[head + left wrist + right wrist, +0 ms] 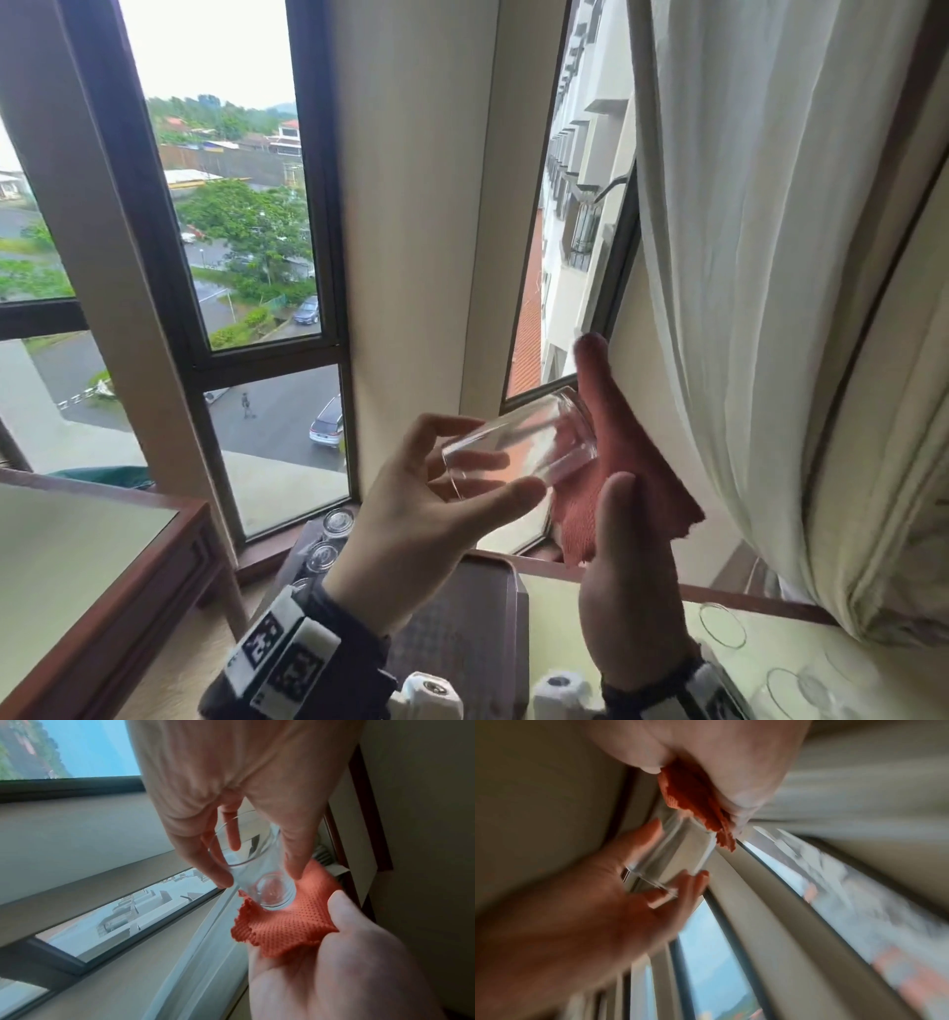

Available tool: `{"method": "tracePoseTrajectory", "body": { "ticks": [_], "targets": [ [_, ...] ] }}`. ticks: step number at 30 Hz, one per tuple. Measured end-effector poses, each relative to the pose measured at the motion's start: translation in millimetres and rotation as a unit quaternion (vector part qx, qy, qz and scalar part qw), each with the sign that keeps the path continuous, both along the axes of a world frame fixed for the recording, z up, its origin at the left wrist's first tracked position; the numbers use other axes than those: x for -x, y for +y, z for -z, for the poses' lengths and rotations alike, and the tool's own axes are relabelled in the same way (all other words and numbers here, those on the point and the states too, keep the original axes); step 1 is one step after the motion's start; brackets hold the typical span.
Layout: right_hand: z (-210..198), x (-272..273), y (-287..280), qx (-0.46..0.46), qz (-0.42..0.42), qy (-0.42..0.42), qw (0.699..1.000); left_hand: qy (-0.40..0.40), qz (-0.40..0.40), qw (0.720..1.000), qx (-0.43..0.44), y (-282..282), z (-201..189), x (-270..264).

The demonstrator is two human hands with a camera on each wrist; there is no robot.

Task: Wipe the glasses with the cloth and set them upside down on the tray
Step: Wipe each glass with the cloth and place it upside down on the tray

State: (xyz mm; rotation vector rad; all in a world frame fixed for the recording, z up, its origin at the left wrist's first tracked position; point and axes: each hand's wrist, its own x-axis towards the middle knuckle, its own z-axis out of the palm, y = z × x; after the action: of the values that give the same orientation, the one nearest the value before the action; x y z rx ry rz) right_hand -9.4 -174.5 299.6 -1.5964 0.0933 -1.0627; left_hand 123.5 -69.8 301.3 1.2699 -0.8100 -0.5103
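A clear glass (518, 447) lies on its side in the air in front of the window. My left hand (488, 457) grips it near the rim with thumb and fingers. Its base presses into an orange-red cloth (637, 462) spread over the straight fingers of my right hand (608, 437), whose thumb pins the cloth. In the left wrist view the glass (257, 870) points base-first at the cloth (285, 925). The right wrist view is blurred but shows the glass (680, 854) and the cloth (693, 801). Below my hands lies a dark tray (462, 616), with upturned glasses (336, 521) along its left side.
More clear glasses (721, 624) stand on the glass-topped table (565, 616) at the lower right. A white curtain (770, 257) hangs close on the right. A second wooden table (77, 565) is at the left. Windows fill the background.
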Motion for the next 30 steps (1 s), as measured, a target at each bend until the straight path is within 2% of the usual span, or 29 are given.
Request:
{"method": "tracePoseTrajectory", "body": {
  "ticks": [1, 5, 6, 8, 9, 10, 11, 12, 14, 16, 18, 19, 20, 22, 23, 24, 25, 26, 28, 30],
  "targets": [
    [-8, 1, -1, 0.037, 0.045, -0.030, 0.998, 0.003, 0.008, 1.000, 0.012, 0, 0, 1],
    [-38, 14, -17, 0.108, 0.048, -0.030, 0.993, -0.043, 0.035, 0.997, 0.044, 0, -3, 9],
    [-45, 20, -20, 0.092, 0.062, -0.045, 0.993, -0.050, 0.041, 0.996, 0.054, 0, -4, 12],
    [-41, 30, -27, 0.058, 0.088, -0.024, 0.994, -0.066, 0.049, 0.994, 0.071, -3, -2, 18],
    [-42, 32, -30, 0.024, 0.061, -0.007, 0.998, -0.078, 0.050, 0.993, 0.073, -4, -1, 21],
    [-33, 38, -33, 0.033, 0.087, 0.009, 0.996, -0.092, 0.049, 0.992, 0.069, -5, 1, 24],
    [-24, 45, -39, -0.006, 0.121, 0.007, 0.993, -0.104, 0.050, 0.991, 0.062, -6, 3, 27],
    [-17, 47, -38, -0.034, 0.192, 0.014, 0.981, -0.107, 0.050, 0.992, 0.053, -8, 5, 29],
    [-6, 54, -25, -0.128, 0.177, 0.088, 0.972, -0.087, 0.038, 0.995, 0.039, -14, 10, 31],
    [10, 47, -24, -0.077, 0.198, 0.091, 0.973, -0.067, 0.017, 0.997, 0.030, -22, 12, 31],
    [25, 42, -24, -0.004, 0.161, 0.099, 0.982, -0.064, 0.013, 0.998, 0.021, -29, 12, 30],
    [26, 41, -23, 0.050, 0.171, 0.115, 0.977, -0.067, 0.019, 0.997, 0.018, -32, 11, 30],
    [25, 43, -23, 0.116, 0.186, 0.118, 0.969, -0.074, 0.028, 0.997, 0.013, -33, 10, 30],
    [9, 49, -25, 0.255, 0.242, 0.133, 0.927, -0.102, 0.047, 0.994, -0.002, -34, 8, 30],
    [2, 53, -34, 0.311, 0.262, 0.143, 0.902, -0.113, 0.060, 0.992, -0.006, -34, 8, 31],
    [-6, 56, -38, 0.333, 0.266, 0.153, 0.892, -0.116, 0.074, 0.991, -0.006, -33, 8, 31],
    [-11, 57, -47, 0.332, 0.257, 0.142, 0.897, -0.112, 0.087, 0.990, 0.000, -33, 9, 32],
    [-17, 60, -50, 0.293, 0.236, 0.123, 0.918, -0.102, 0.096, 0.990, 0.008, -32, 10, 32],
    [-24, 61, -53, 0.132, 0.202, 0.103, 0.965, -0.074, 0.099, 0.992, 0.024, -33, 14, 33],
    [-19, 64, -45, -0.024, 0.184, 0.107, 0.977, -0.040, 0.087, 0.995, 0.036, -37, 18, 34]
  ]
}}
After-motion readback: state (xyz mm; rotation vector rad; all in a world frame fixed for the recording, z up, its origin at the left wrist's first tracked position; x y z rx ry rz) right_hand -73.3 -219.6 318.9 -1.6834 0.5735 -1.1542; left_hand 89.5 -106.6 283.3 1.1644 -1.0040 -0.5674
